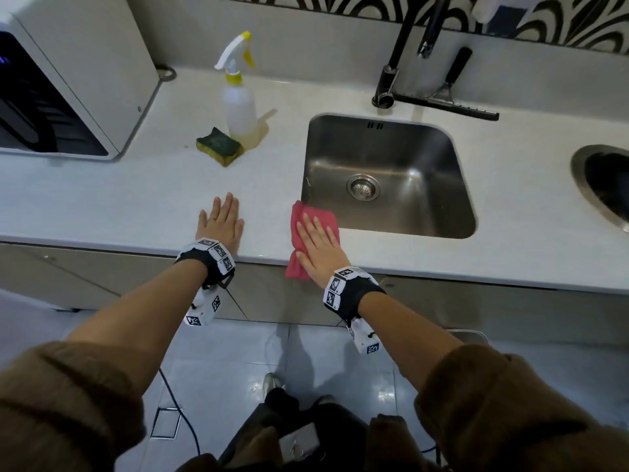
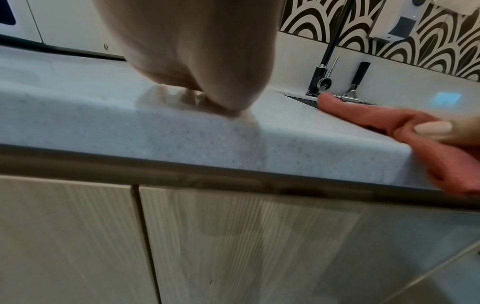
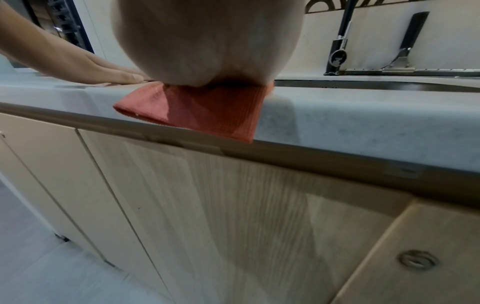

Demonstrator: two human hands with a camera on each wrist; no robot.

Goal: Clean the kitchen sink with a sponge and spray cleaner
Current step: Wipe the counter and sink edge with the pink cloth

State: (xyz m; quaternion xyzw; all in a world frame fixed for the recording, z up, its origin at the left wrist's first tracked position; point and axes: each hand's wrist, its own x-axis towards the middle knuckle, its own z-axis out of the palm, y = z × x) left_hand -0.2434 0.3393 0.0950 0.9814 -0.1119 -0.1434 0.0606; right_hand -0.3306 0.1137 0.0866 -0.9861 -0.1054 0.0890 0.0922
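Sink (image 1: 384, 137) sits untouched; sponge (image 1: 220, 147) and spray bottle (image 1: 238, 97) wait within reach while the flat left hand (image 1: 221, 223) rests on the counter (image 1: 102, 199) and the flat right hand (image 1: 320, 247) presses a red cloth (image 1: 299, 216).

Steel sink (image 1: 442, 229) empty; sponge (image 1: 220, 146) (green-topped, yellow) touching upright spray bottle (image 1: 238, 107) beside it.

— Can you see all of that red cloth (image 1: 315, 229)?
— No, the right hand (image 1: 320, 248) covers its middle, and one end droops past the worktop (image 1: 136, 206) edge.
— The tap (image 1: 405, 46)?
— Its top is cut off. So is the round basin (image 1: 602, 185) on the right, and the white appliance (image 1: 68, 80) on the left.
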